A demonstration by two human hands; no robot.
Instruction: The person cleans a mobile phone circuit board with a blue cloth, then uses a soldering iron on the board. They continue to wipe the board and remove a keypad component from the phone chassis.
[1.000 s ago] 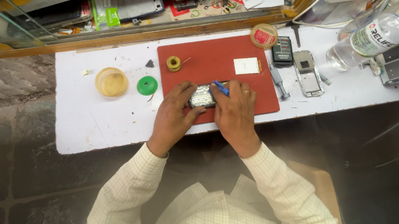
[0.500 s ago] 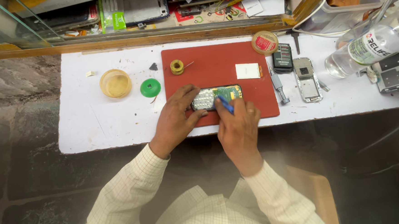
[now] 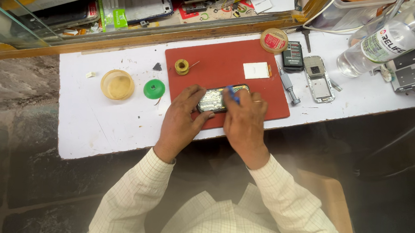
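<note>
Item: opened dark mobile handset with exposed silvery keypad board (image 3: 216,99), lying lengthwise on the red rectangular work mat (image 3: 210,60) near its front edge, on the white bench top (image 3: 98,125). Left hand (image 3: 181,117): fingers curled round the handset's left end, thumb against its near edge, pinning it to the mat. Right hand (image 3: 243,118): closed in a narrow pinch on a slim blue-tipped tool (image 3: 231,93) whose tip meets the handset's right half; a ring shows on one finger. Adjacent: small yellow spool of solder wire (image 3: 181,66), white square paper slip (image 3: 256,70), grey-handled screwdriver (image 3: 288,85), separate silver phone frame (image 3: 318,79), black flat battery (image 3: 293,55), round red-lidded tin (image 3: 274,40), green round cap (image 3: 154,88), shallow amber dish (image 3: 117,84), clear plastic bottle (image 3: 386,41). Hazards, judged: the tool tip may skid off the board and scratch it if the left hand's hold loosens; excess levering may crack the casing; loosened small parts may roll off the mat's near edge, which lies close to the bench's drop.
</note>
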